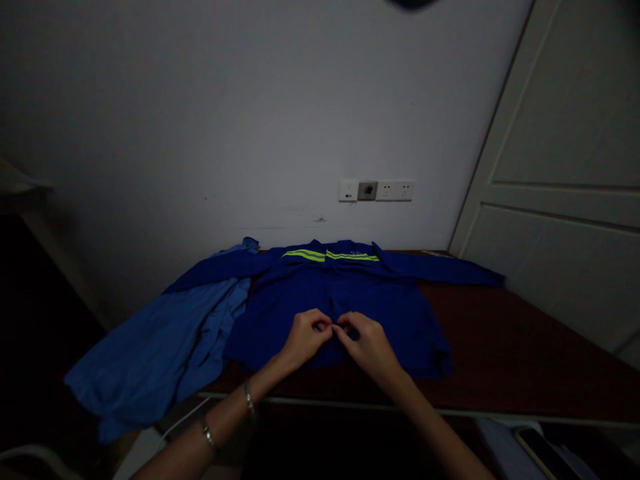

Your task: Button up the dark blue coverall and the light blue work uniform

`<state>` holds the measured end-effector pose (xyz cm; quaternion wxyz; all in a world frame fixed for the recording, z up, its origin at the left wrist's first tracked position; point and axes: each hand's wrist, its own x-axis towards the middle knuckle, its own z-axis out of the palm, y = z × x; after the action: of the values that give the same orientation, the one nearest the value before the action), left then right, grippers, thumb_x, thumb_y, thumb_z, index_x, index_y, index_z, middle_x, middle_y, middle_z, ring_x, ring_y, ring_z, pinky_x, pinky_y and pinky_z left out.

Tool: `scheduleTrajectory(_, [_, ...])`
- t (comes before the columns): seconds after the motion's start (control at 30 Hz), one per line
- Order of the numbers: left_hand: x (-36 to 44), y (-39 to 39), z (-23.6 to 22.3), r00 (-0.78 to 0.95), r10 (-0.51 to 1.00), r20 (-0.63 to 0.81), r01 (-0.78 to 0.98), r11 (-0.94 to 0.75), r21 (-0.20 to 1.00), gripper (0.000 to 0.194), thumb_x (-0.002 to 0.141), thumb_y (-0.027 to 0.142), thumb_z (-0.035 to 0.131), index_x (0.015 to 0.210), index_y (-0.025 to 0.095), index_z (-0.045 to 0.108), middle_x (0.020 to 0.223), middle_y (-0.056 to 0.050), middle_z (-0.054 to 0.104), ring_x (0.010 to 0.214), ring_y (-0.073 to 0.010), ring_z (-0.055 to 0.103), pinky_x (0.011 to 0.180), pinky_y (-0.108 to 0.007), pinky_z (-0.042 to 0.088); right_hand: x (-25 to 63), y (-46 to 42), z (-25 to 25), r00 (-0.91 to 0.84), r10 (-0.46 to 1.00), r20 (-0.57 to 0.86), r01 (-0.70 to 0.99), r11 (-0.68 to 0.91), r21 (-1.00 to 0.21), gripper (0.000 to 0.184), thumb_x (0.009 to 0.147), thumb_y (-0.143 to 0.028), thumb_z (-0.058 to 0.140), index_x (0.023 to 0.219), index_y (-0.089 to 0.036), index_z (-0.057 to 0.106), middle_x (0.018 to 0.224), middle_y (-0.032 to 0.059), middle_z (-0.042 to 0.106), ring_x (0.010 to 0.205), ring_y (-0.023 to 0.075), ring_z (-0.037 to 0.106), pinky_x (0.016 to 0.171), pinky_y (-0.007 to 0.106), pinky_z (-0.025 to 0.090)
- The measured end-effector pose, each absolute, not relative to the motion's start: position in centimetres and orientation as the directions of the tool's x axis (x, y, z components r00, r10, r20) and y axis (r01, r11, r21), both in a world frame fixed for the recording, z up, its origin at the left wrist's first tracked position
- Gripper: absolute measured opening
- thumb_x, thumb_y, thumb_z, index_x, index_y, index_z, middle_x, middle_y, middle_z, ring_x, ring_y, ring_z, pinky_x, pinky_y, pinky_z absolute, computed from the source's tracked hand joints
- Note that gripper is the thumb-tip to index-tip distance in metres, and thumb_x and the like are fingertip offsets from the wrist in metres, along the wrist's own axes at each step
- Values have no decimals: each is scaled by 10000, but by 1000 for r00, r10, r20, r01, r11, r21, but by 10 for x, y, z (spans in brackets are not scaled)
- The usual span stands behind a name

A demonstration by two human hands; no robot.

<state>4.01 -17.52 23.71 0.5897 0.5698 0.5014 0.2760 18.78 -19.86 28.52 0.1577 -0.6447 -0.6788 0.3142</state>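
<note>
A dark blue work jacket (295, 293) with yellow-green reflective stripes across the chest lies spread on the table, its sleeves stretched out to both sides. Over the lower middle of its front, my left hand (309, 335) and my right hand (366, 340) meet with thumbs and fingertips pinched together. Both are closed on the jacket's front edge, near its centre line; any button or fastener there is too small and dark to make out. Bracelets circle my left wrist and forearm.
A lighter blue garment (165, 347) hangs over the table's left front edge, partly under the jacket's sleeve. The dark red table (500, 347) reaches the wall, which carries sockets (395, 191). A pale door (560, 167) stands at right. A phone (543, 452) lies below the front edge.
</note>
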Motion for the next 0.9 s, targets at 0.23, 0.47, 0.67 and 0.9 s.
scheduleTrajectory(0.23, [38,-176,237,370,904,-215,270,117,956,104,712,137,552,687,142,653,682,-24,627,632,-110,562,586,-196,406,188,-190,291,-3,941,-340,678,-248,-692,118,751,-200,520,675,-176,608,651,25,653,617,152,616,579,225,438])
scheduleTrajectory(0.47, [35,-179,231,388,906,-169,250,74,966,120,747,140,533,718,143,649,714,-32,626,665,-117,565,603,-200,410,186,-188,290,65,927,-368,626,-325,-709,124,739,-275,548,717,-168,605,659,35,661,603,156,629,561,222,457])
scheduleTrajectory(0.67, [38,-183,230,383,918,-103,320,-27,947,108,737,110,532,718,138,634,682,-23,591,620,-106,538,585,-199,395,185,-187,287,-39,948,-315,777,-169,-606,131,753,-264,545,707,-172,627,685,43,658,640,157,612,610,238,437])
scheduleTrajectory(0.9, [38,-182,234,425,904,-56,287,-76,955,154,806,137,474,774,152,624,776,-43,615,729,-127,559,686,-234,419,194,-190,274,-21,892,-452,543,-369,-754,169,748,-293,536,687,-152,608,617,18,624,568,142,587,521,225,461])
